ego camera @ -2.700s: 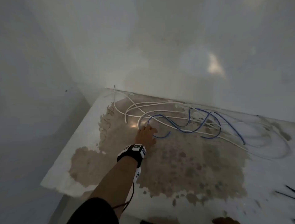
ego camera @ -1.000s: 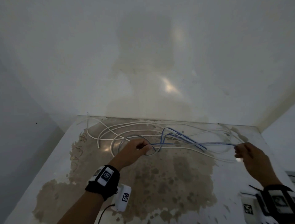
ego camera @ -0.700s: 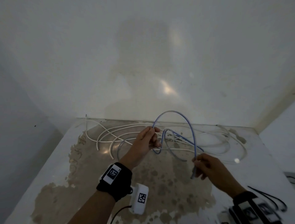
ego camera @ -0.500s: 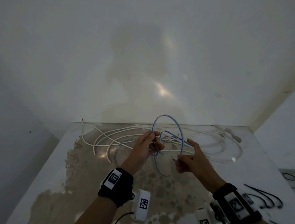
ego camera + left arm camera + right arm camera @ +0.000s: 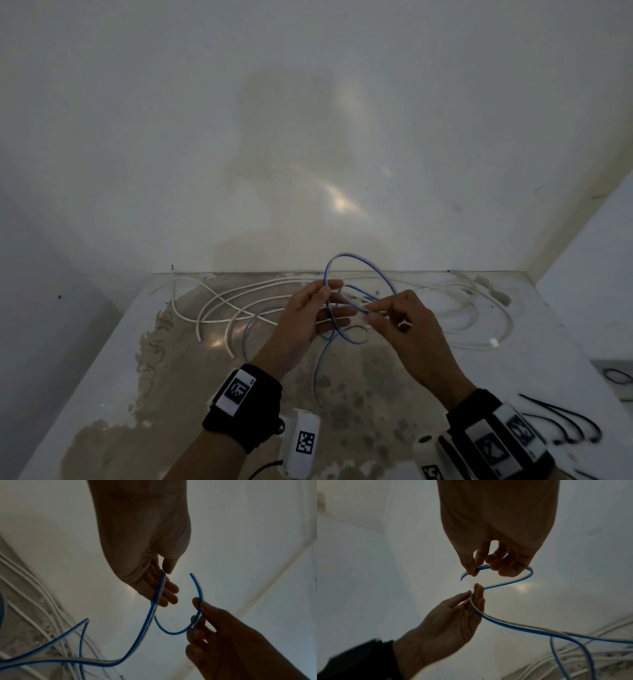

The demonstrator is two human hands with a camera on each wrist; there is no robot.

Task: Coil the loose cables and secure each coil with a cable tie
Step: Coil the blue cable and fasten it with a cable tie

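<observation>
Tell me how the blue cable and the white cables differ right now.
The blue cable is lifted off the table, with a loop standing up between the left hand and right hand; the white cables lie flat, untouched. The blue one is being coiled; the white ones sprawl in loose curves. Neither carries a cable tie; the black cable ties lie apart at the right.

Blue cable (image 5: 356,274) loops upright above loose white cables (image 5: 239,301) on tabletop.

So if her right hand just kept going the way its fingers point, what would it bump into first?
Probably the left hand: the right hand, pinching the blue cable, points left at its fingers, though depth is hard to judge.
</observation>
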